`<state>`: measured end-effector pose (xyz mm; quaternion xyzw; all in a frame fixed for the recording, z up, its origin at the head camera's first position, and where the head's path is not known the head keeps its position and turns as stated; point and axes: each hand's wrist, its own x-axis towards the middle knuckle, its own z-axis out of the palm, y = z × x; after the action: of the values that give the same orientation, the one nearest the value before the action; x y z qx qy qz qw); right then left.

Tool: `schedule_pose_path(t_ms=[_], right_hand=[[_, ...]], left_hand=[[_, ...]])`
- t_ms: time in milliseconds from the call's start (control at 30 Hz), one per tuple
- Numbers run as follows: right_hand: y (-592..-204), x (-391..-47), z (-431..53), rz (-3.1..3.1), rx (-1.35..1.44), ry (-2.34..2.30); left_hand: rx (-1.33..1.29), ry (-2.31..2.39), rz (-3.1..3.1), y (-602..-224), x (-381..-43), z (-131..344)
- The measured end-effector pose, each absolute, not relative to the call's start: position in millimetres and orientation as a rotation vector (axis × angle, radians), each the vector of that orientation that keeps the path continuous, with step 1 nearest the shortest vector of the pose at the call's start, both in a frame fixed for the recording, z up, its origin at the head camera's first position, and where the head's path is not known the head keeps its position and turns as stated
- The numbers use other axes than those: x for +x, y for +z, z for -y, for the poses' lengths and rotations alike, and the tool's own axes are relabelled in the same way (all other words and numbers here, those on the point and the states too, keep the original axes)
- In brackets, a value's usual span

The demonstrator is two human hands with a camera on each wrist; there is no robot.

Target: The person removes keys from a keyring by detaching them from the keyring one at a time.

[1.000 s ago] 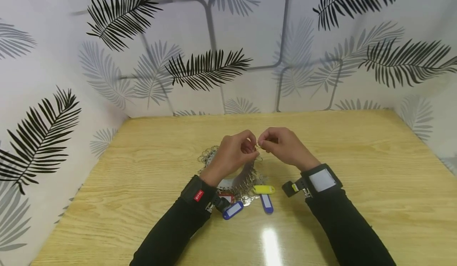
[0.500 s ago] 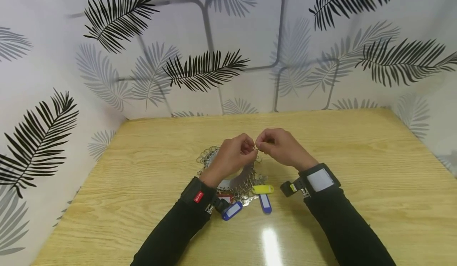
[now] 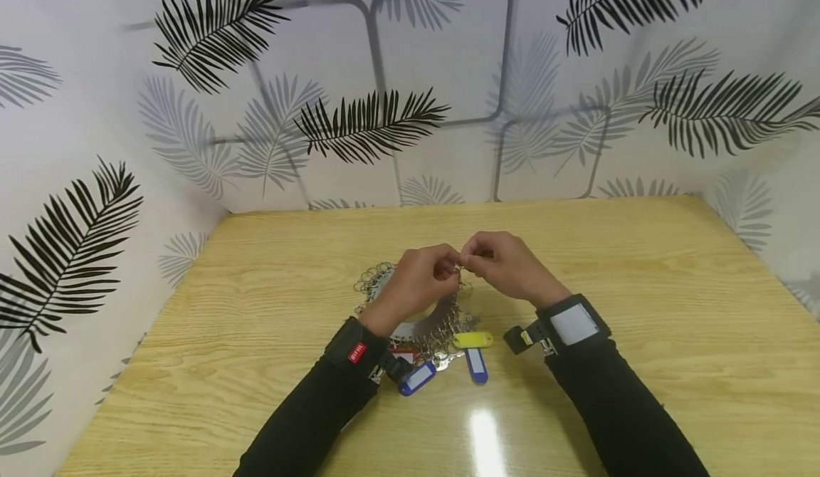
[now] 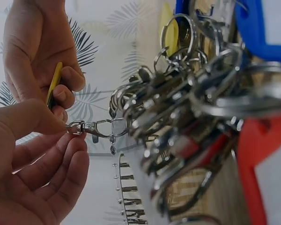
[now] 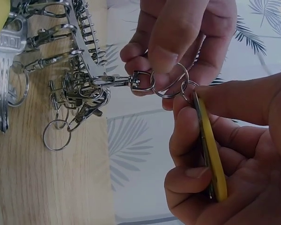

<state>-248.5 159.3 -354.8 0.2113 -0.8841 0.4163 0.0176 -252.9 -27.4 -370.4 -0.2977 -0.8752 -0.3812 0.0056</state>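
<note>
My left hand pinches a split ring between thumb and fingers. That ring hangs from a swivel snap clasp on a grey curved metal key holder. Close on its right, my right hand holds a yellow key tag in curled fingers, with a thin strip of silver metal along its side. A smaller ring at the tag's end overlaps the split ring, right at my right thumb tip. In the head view the fingertips of both hands meet and hide these rings.
Many clasps and rings crowd the holder's edge. Before it on the wooden table lie another yellow tag, two blue tags, a red tag partly hidden by the left wrist camera, and silver keys. A patterned wall stands behind.
The gap between the two hands has closed, and their fingertips now meet. My left hand has shifted slightly down. The tags on the table lie as before.
</note>
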Motion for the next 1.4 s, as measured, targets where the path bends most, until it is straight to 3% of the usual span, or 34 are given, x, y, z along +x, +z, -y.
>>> schedule_pose_path(t_ms=[1400], right_hand=[[-356.3, -247.8, -157.1, 2.77, 0.638, 1.286]], left_hand=[[-0.919, -1.045, 2.793, -368.6, -252.1, 26.4]])
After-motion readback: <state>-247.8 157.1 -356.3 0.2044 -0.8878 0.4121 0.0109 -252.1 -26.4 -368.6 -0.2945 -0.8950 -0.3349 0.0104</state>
